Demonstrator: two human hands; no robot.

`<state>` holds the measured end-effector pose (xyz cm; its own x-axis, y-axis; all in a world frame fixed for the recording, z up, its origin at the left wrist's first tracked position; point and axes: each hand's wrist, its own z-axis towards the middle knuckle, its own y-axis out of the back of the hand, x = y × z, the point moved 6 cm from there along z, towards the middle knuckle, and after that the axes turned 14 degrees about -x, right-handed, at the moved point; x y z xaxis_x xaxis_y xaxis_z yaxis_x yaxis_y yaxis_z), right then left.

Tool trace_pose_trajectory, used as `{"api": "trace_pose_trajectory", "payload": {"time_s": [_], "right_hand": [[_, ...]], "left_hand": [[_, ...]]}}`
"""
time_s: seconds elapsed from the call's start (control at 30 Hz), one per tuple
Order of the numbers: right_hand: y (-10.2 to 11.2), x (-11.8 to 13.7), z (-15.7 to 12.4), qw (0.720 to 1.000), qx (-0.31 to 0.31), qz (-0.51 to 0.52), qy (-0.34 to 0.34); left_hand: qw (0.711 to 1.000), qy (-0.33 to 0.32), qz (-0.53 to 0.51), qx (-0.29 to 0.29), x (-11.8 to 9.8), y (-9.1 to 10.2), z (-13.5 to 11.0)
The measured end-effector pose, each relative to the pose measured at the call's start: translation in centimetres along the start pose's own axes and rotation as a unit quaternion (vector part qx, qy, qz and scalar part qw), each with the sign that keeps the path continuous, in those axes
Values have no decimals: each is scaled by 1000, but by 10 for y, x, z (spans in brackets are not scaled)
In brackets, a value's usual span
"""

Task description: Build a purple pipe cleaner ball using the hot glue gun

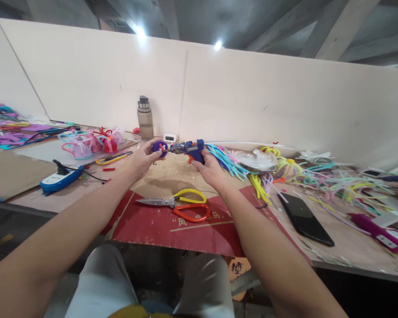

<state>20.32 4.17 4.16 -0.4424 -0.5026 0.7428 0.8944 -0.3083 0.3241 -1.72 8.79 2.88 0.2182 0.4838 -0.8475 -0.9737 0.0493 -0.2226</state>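
Glue gun [196,151] aimed at a purple coil [157,148]
In the head view, the left hand [143,158] pinches the coil between thumb and fingers, and the right hand [212,168] is wrapped around the glue gun's handle. Both things are above the cardboard [142,227]; whether the nozzle touches the coil, I cannot tell. Nearer the body lie 1 pair of scissors [173,203].

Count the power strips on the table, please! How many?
2. A blue power strip lies left of the left hand; a purple power strip lies at the far right, beyond the black phone. More may be hidden under the colorful strips.
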Motion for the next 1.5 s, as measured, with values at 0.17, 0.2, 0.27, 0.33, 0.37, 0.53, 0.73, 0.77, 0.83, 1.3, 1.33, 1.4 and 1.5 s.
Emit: {"api": "trace_pose_trajectory", "payload": {"time_s": [0.17, 0.2, 0.27, 0.33, 0.37, 0.53, 0.73, 0.77, 0.83, 1.3, 1.33, 1.4, 1.5], "right_hand": [[1, 3, 0, 1000, -5, -2, 9], [1, 4, 0, 1000, -5, -3, 9], [1, 4, 0, 1000, -4, -5, 9], [2, 3, 0, 1000, -4, -7, 7], [2, 3, 0, 1000, -5, -9, 7], [2, 1, 1, 1000, -5, -13, 6], [1, 1, 2, 1000, -6, 9, 23], [1, 1, 2, 1000, -6, 11, 24], [1, 1, 2, 1000, -6, 9, 25], [3, 1, 2, 999, -13, -14, 42], [3, 2, 2, 999, -13, -14, 42], [3, 3, 2, 999, -11, -17, 42], [4, 5, 2, 999, -9, -26, 42]], "left_hand": [[1000, 3, -8, -1, 0, 0, 0], [1000, 4, -10, -1, 0, 0, 0], [1000, 8, -11, 0, 0, -1, 0], [1000, 11, -12, 0, 0, -1, -1], [1000, 13, -13, 0, 0, -1, -1], [1000, 20, -22, 2, 2, 0, 0], [1000, 14, -7, 8, 3, 0, 1], [1000, 15, -7, 9, 2, -1, 1], [1000, 16, -10, 7, 2, -1, 1], [1000, 19, -7, 8, 3, 0, 1], [1000, 20, -8, 8, 3, 0, 1], [1000, 23, -8, 9, 3, 0, 1], [1000, 26, -4, 15, 2, -1, 0]]}}
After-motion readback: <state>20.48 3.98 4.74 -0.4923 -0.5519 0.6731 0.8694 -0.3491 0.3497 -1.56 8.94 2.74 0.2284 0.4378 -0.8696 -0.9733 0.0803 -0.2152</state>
